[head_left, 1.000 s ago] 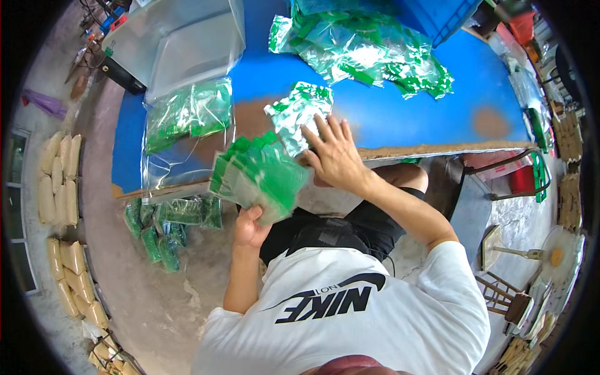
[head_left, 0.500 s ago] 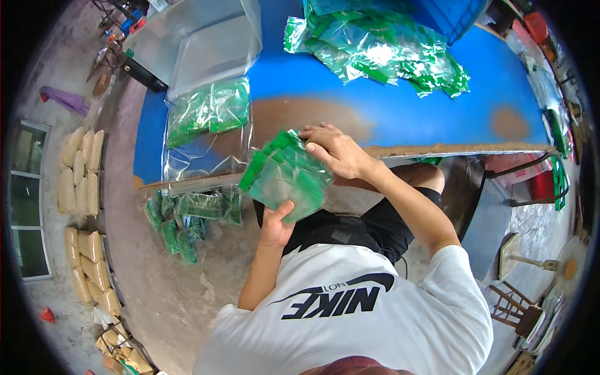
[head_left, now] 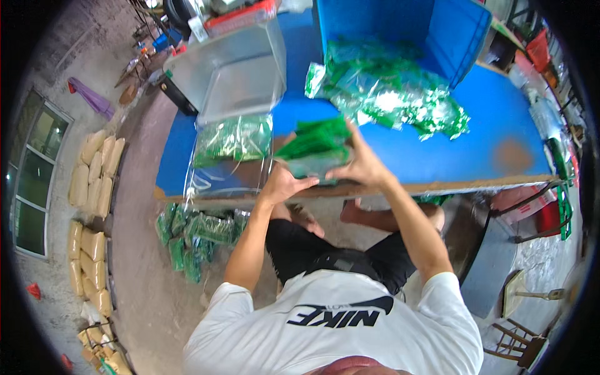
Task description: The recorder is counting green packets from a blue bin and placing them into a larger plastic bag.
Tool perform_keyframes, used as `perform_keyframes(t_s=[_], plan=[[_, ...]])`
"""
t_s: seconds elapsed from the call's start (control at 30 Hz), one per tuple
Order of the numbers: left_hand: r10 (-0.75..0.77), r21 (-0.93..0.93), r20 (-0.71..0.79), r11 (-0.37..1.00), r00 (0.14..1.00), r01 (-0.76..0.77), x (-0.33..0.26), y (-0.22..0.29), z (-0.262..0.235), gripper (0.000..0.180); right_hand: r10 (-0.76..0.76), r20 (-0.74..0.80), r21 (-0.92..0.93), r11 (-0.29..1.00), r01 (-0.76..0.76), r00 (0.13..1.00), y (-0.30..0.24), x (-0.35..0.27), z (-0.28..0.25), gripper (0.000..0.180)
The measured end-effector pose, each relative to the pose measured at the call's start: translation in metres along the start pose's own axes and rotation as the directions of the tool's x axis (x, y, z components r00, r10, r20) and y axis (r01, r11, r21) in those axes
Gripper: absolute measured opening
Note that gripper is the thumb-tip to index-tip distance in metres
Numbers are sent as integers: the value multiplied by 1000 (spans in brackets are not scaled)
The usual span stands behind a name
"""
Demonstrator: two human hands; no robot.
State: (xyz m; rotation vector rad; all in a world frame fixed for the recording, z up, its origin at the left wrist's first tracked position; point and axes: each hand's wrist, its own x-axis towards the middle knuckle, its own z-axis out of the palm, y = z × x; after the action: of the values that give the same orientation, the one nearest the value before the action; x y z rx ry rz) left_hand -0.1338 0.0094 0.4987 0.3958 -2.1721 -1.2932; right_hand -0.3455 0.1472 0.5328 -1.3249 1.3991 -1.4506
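Observation:
Between my two hands is a stack of green and clear plastic packets [head_left: 315, 150], held over the front edge of the blue table and blurred by motion. My left hand [head_left: 287, 182] grips its near left side, thumb pointing inward. On the right side, my right hand [head_left: 361, 164] closes round the stack with fingers at the far edge and thumb at the near one. Just left of the stack, a large clear plastic bag [head_left: 232, 142] with more green packets inside lies on the table, its loose end hanging toward the edge.
A blue bin [head_left: 459, 47] lies tipped at the back, with a heap of green packets [head_left: 400, 94] spilling out. Behind the clear bag stands a translucent box [head_left: 244, 81]. Filled green bundles [head_left: 209, 228] sit on the floor at left, below the blue table [head_left: 431, 159].
Both hands have carried the stack forward, over the table's edge. My right hand has gone from touching its far corner to gripping its right side. The view has shifted slightly.

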Motion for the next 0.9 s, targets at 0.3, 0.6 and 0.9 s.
perform_keyframes(t_s=[0.3,0.6,0.9], plan=[[-38,-204,39,978,999,45,13,-22,15,119,-230,6,-427,879,211,973,41,4,14,106],[35,-285,-88,957,996,-58,19,-7,19,115,36,89,-378,926,0,995,33,24,20,108],[40,-170,-51,984,998,-48,4,-32,11,129,-54,60,-473,878,76,997,39,19,21,104]])
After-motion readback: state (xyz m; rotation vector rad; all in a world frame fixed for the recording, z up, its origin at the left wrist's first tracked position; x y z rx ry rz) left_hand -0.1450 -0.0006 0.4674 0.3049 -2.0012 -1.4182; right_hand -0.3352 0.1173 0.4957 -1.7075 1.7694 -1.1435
